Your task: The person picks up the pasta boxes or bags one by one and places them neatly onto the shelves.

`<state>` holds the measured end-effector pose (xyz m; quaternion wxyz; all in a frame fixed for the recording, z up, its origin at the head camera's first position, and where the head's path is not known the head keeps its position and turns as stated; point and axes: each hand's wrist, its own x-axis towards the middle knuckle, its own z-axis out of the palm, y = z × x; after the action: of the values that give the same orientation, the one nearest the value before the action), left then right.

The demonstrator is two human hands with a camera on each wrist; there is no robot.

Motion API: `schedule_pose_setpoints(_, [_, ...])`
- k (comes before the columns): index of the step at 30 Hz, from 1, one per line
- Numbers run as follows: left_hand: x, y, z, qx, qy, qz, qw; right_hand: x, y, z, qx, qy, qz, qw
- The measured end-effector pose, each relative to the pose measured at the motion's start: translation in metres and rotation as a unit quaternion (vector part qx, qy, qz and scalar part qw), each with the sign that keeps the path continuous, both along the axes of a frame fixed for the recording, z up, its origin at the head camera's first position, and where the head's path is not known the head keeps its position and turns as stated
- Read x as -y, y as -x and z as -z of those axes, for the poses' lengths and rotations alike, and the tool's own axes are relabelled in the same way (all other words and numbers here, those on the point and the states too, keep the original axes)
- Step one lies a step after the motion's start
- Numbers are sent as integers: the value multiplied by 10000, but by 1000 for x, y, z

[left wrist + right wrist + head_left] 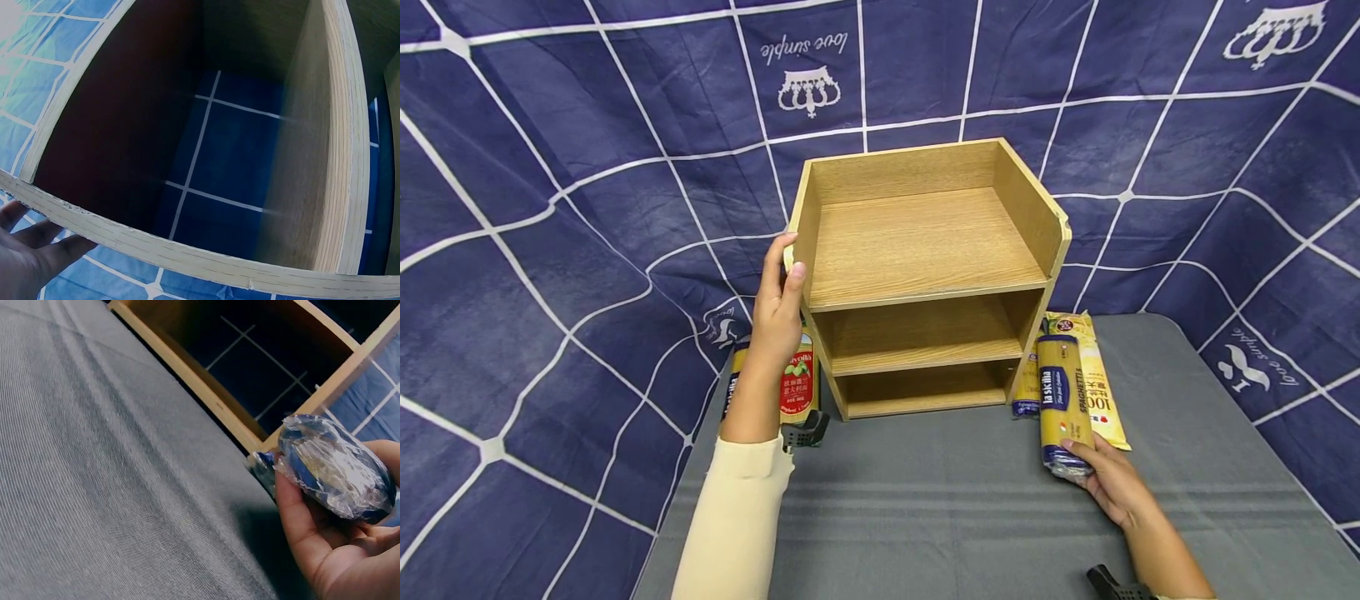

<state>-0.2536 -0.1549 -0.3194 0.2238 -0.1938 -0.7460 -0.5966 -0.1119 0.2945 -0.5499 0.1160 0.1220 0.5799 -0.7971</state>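
A light wooden shelf unit (917, 250) stands at the back of the grey surface. My left hand (781, 308) holds the front edge of its left side panel (801, 221); the left wrist view shows fingers (44, 240) against that edge. My right hand (1116, 479) grips the lower end of a yellow and blue pack of spaghetti (1063, 400), tilted up to the right of the unit. In the right wrist view the pack's crinkled clear end (337, 469) faces the camera, between thumb and fingers.
Behind the held pack, a yellow noodle bag (1105, 392) and another yellow-blue pack (1026, 387) stand beside the unit. Left of it are a red-labelled yellow pack (799, 379) and a partly hidden pack (736, 367). Blue patterned cloth (625, 208) walls the grey surface (925, 500).
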Motion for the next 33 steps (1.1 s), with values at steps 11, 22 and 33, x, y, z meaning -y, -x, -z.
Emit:
schedule_pose_setpoints(11, [1,1,2,-79,34,47,10000,1,-3,-3,-3,23,130,9999])
schedule_pose_setpoints(22, [0,1,1,52,-90,102,9999,2,-5,-13,-456,279,182,9984])
schedule_pose_setpoints(33, [-10,-23,-23,121,-16,53,9999,0,-9,-29,-999,522,159,9935])
